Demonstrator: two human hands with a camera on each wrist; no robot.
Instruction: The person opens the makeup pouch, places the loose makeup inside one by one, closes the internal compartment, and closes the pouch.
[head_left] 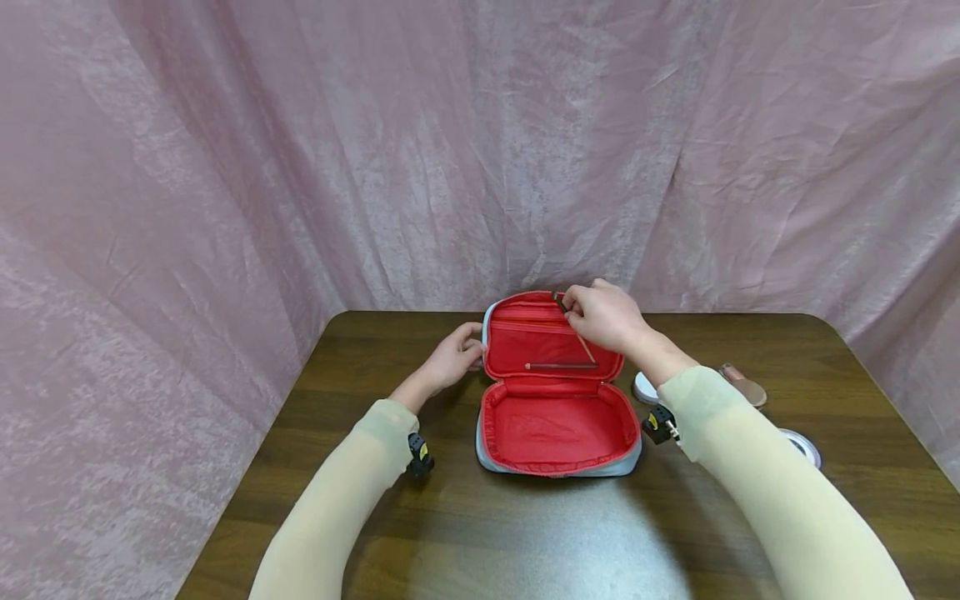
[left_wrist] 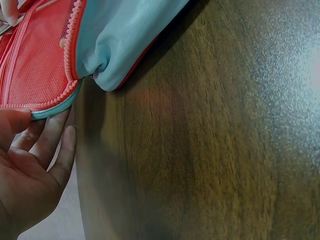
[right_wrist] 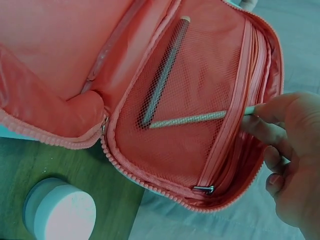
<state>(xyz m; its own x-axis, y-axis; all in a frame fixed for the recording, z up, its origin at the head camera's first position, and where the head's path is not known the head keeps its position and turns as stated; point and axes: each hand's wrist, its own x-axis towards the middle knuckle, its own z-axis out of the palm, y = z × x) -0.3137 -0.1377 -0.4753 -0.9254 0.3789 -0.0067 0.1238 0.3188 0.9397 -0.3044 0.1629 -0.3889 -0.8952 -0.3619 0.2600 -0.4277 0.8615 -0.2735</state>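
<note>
A red-lined, pale blue zip bag [head_left: 558, 425] lies open on the table with its lid raised. My left hand [head_left: 454, 357] grips the lid's left edge, thumb on the red mesh side and fingers behind, as the left wrist view shows. At the lid's other end, my right hand [right_wrist: 295, 145] pinches a thin pencil-like stick [right_wrist: 190, 119]. Its pale lower length shows through the mesh pocket [right_wrist: 210, 65]; its upper end is dark in the head view. A darker pencil-like stick [right_wrist: 167, 70] with a light tip lies inside that same pocket.
Right of the bag stands a round white-lidded jar [right_wrist: 65, 212]. Partly behind my right sleeve lie a round beige item [head_left: 752, 392], a small pinkish tube [head_left: 730, 372] and a round white-rimmed case [head_left: 802, 447]. A pink curtain [head_left: 487, 150] hangs behind the wooden table [head_left: 397, 533].
</note>
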